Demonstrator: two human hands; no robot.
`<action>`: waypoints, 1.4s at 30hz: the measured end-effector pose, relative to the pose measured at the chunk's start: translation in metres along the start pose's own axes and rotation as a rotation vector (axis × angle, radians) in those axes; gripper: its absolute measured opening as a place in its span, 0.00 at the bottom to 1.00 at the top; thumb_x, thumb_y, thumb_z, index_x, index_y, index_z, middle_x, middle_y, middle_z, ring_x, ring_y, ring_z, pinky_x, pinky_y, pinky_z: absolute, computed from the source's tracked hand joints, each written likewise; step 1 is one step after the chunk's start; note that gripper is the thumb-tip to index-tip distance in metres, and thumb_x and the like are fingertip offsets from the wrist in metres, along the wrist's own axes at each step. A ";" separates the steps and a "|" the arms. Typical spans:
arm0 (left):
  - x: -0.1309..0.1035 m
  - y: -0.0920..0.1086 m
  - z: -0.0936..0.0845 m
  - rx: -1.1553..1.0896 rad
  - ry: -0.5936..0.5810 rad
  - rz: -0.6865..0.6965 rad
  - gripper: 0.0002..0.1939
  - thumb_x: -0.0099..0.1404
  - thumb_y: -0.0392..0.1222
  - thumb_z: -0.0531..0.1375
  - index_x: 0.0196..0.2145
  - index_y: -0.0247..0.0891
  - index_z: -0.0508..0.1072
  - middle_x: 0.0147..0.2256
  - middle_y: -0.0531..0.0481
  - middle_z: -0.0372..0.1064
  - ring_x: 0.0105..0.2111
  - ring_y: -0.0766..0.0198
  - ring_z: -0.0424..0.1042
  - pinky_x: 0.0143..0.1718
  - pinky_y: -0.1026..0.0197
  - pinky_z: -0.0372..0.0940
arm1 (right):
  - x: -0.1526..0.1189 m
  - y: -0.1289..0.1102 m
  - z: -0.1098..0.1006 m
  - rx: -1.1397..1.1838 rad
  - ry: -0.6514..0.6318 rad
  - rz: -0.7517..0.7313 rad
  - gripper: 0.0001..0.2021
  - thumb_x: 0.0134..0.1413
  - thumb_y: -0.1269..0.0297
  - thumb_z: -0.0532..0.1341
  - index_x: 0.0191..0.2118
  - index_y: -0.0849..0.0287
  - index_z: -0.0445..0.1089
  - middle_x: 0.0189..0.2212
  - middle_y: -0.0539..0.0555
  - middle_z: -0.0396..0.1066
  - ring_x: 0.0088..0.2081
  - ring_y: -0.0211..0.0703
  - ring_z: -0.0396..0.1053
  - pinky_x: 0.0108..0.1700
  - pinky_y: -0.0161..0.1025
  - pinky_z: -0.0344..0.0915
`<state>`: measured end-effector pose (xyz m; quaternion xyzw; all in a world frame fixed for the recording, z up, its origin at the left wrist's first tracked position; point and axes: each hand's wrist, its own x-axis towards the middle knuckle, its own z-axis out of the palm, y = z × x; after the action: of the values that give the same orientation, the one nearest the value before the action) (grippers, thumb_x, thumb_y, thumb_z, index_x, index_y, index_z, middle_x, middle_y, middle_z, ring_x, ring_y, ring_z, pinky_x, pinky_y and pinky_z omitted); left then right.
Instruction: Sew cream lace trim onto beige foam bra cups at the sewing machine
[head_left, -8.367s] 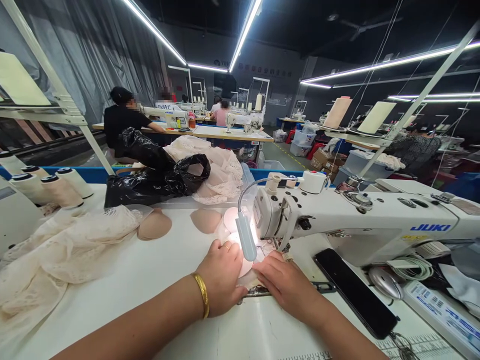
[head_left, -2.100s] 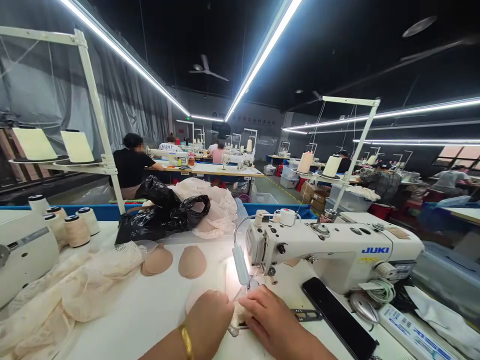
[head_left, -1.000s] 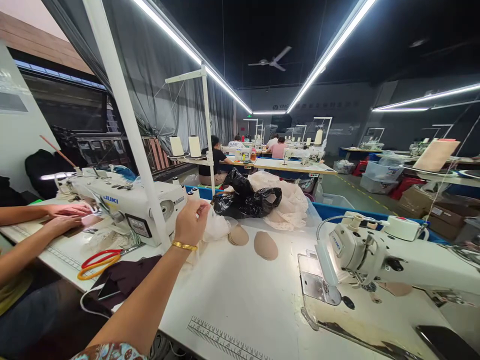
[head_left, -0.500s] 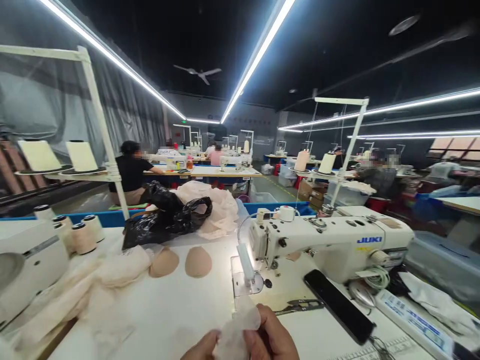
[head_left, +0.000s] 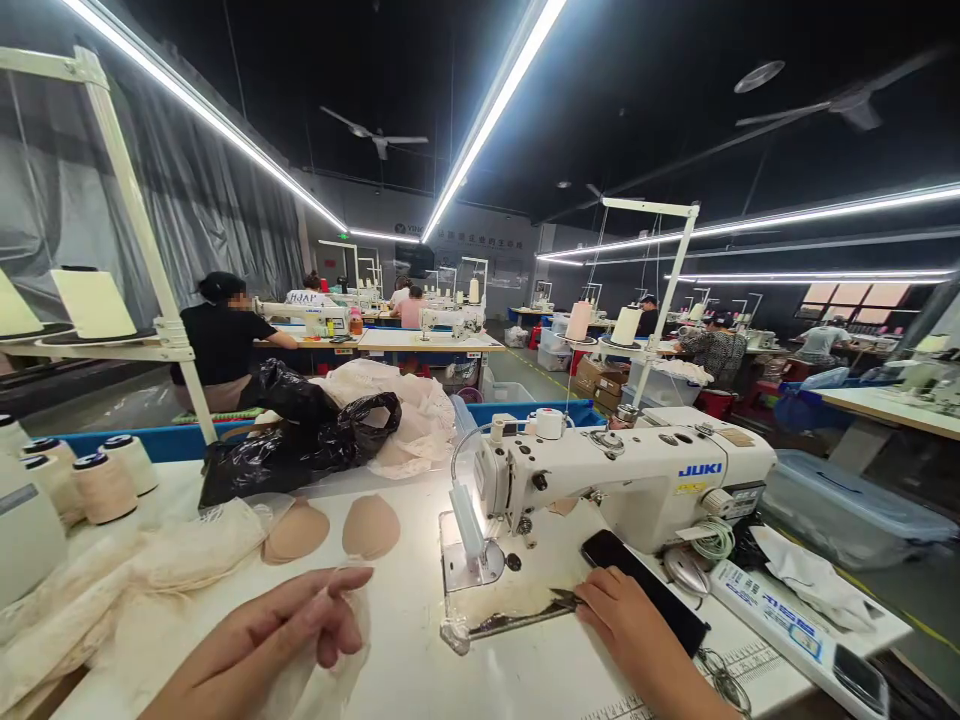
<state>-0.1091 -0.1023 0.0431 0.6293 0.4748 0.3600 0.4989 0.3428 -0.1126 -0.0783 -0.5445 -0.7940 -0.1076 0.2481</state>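
Observation:
My left hand (head_left: 289, 630) is closed on a piece of thin, sheer cream fabric (head_left: 341, 655), its index finger stretched out to the right. Over by the front of the sewing machine (head_left: 622, 470), my right hand (head_left: 619, 605) has its fingers closed around dark thread snips (head_left: 564, 597). Only the snips' pointed tip shows; the fingers cover their handle. A black phone (head_left: 679, 610) lies just beyond that hand. Two beige bra cups, a left one (head_left: 296, 530) and a right one (head_left: 372, 527), rest on the table past my left hand.
Cream lace fabric (head_left: 150, 560) spreads across the table's left side. A black plastic bag (head_left: 300, 430) and heaped pale fabric (head_left: 412, 410) lie at the back. Thread cones (head_left: 105, 488) stand at left. A white box-shaped thing (head_left: 787, 620) lies at right. Co-workers sit at machines farther off.
My hands, earlier together on the fabric, have moved apart. The left went leftward with the fabric; the right let go and took hold of the snips. The view has shifted right.

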 end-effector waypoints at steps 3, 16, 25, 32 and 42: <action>0.005 0.003 0.037 0.031 -0.195 -0.082 0.39 0.64 0.72 0.58 0.61 0.40 0.73 0.37 0.45 0.79 0.39 0.52 0.72 0.50 0.51 0.66 | 0.005 -0.027 -0.001 0.129 0.027 0.045 0.14 0.72 0.68 0.49 0.36 0.55 0.69 0.31 0.56 0.74 0.32 0.49 0.73 0.36 0.46 0.71; 0.012 -0.004 0.100 -0.284 -0.529 -0.102 0.29 0.66 0.58 0.64 0.53 0.33 0.67 0.33 0.43 0.79 0.31 0.60 0.74 0.41 0.56 0.65 | 0.038 -0.151 -0.022 0.176 0.100 -0.167 0.12 0.73 0.65 0.52 0.36 0.54 0.69 0.26 0.52 0.71 0.26 0.43 0.70 0.30 0.37 0.60; 0.013 0.005 0.029 0.511 -0.167 -0.066 0.23 0.70 0.55 0.52 0.51 0.39 0.75 0.23 0.51 0.73 0.28 0.54 0.73 0.35 0.56 0.66 | 0.030 -0.124 -0.015 0.140 0.093 -0.100 0.15 0.76 0.63 0.47 0.40 0.56 0.69 0.27 0.52 0.73 0.26 0.44 0.72 0.29 0.38 0.61; 0.007 -0.012 0.011 0.911 0.264 0.522 0.15 0.72 0.49 0.59 0.54 0.46 0.72 0.54 0.45 0.73 0.55 0.50 0.70 0.56 0.48 0.65 | -0.003 -0.037 -0.004 -0.149 0.134 0.024 0.20 0.74 0.52 0.48 0.50 0.59 0.72 0.42 0.63 0.77 0.40 0.60 0.75 0.36 0.50 0.68; 0.022 -0.009 0.097 0.310 -0.247 0.188 0.09 0.72 0.43 0.56 0.34 0.38 0.66 0.31 0.51 0.66 0.32 0.60 0.64 0.35 0.58 0.60 | 0.021 -0.124 -0.013 0.961 -0.252 0.308 0.36 0.60 0.49 0.68 0.69 0.46 0.55 0.65 0.59 0.62 0.65 0.59 0.59 0.66 0.58 0.57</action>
<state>-0.0154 -0.1087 0.0107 0.7794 0.3989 0.2479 0.4148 0.2267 -0.1492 -0.0442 -0.4884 -0.6883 0.3731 0.3853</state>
